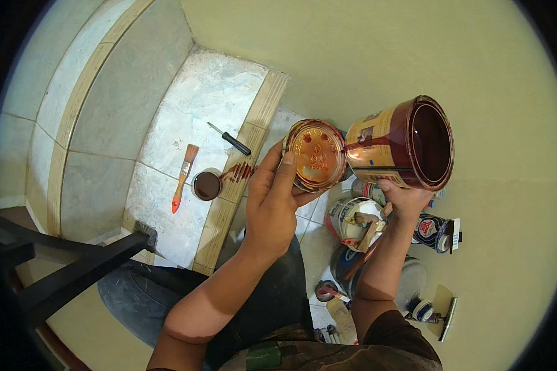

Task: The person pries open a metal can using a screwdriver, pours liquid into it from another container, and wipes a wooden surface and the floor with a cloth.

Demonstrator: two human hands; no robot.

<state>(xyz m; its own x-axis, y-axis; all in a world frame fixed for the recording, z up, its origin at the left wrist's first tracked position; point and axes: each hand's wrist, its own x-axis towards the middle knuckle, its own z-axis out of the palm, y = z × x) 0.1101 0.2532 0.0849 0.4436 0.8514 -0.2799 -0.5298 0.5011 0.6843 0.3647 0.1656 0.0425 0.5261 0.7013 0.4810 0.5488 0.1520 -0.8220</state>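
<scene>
Lid [319, 159] sits in left fingers [283, 176], edge beside can [387, 143], bare wall [346, 55] beyond.

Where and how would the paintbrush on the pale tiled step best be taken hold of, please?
Probably by the middle of its slim handle, coming from the near side: the paintbrush lies on the pale tiled step with its handle end toward the person and its bristles pointing away.
</scene>
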